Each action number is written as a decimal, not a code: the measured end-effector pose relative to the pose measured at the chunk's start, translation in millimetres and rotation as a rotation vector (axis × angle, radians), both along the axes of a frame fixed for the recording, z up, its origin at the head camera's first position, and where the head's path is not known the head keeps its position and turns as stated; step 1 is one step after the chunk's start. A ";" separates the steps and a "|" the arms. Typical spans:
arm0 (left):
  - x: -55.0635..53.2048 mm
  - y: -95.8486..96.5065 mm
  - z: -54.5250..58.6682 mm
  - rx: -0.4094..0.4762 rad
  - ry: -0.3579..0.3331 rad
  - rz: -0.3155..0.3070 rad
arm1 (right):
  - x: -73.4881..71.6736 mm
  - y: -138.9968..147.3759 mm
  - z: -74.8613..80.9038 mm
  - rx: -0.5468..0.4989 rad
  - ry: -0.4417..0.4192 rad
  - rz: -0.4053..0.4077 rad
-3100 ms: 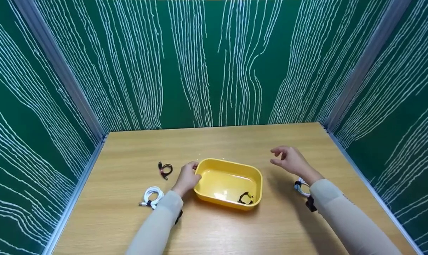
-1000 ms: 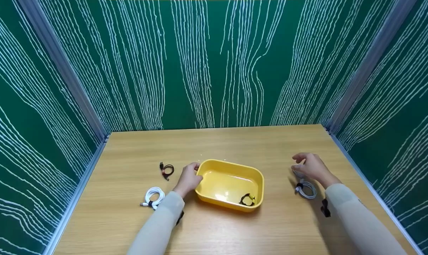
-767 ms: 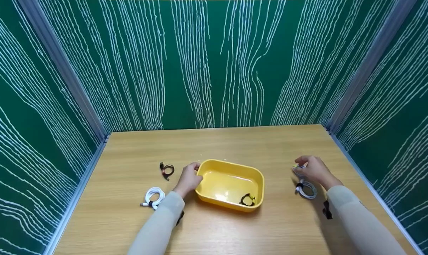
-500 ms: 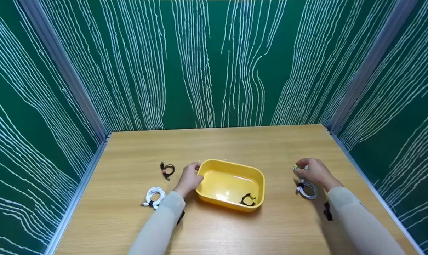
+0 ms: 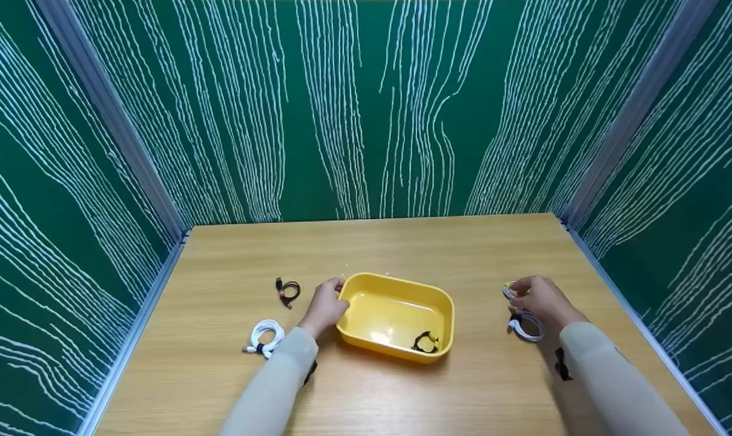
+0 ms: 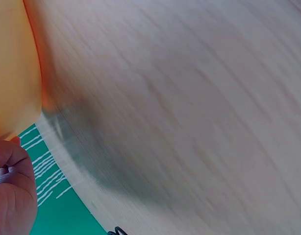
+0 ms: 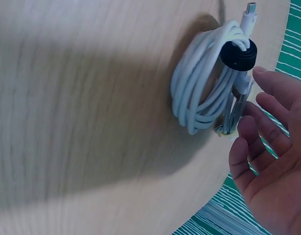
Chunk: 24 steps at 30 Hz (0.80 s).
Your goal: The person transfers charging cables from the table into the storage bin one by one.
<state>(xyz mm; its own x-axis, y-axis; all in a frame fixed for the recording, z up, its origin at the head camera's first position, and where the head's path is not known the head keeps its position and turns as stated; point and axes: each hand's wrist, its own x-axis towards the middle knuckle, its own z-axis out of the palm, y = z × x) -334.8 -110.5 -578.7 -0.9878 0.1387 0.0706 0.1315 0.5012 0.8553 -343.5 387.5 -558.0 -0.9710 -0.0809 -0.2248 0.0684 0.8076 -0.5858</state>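
In the head view my left hand [image 5: 326, 309] grips the left rim of a yellow plastic bin [image 5: 396, 351], thumb inside the wall. A small black coiled cable [image 5: 424, 343] lies in the bin's near right corner. My right hand [image 5: 544, 300] is at a small thin grey-white coiled cable with yellow bits [image 5: 508, 290], fingers and thumb apart beside it. Just nearer lies a thicker white coiled cable [image 5: 530, 327] with a black strap. In the right wrist view that thicker white cable [image 7: 194, 83] stands in front, partly covering the small coil [image 7: 231, 115] beyond.
On the left of the wooden table [image 5: 366, 248] lie a black coiled cable [image 5: 290, 292] with a red tie and a white coiled cable [image 5: 266, 335]. Green panels [image 5: 317, 121] with white wavy lines enclose the back and sides.
My right hand has moved right from beside the bin, then down to the small coil at the right. My left hand has stayed on the bin's rim.
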 end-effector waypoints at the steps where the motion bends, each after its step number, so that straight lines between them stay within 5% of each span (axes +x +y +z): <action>1: -0.1 0.1 0.1 -0.006 0.005 0.001 | -0.2 0.8 -1.1 -0.004 0.001 0.005; 12: -1.0 1.7 -1.7 -0.007 -0.007 0.002 | -4.4 2.5 -7.6 -0.050 -0.039 -0.033; 24: -2.1 -0.8 -1.2 0.008 -0.015 0.004 | -11.5 0.6 -15.5 0.035 -0.006 0.005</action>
<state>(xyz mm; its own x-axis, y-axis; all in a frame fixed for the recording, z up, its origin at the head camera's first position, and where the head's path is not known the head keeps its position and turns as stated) -336.9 -111.3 -579.9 -0.9893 0.1345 0.0570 0.1169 0.4948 0.8611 -355.0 388.2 -573.4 -0.9693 -0.0778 -0.2331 0.0675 0.8277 -0.5571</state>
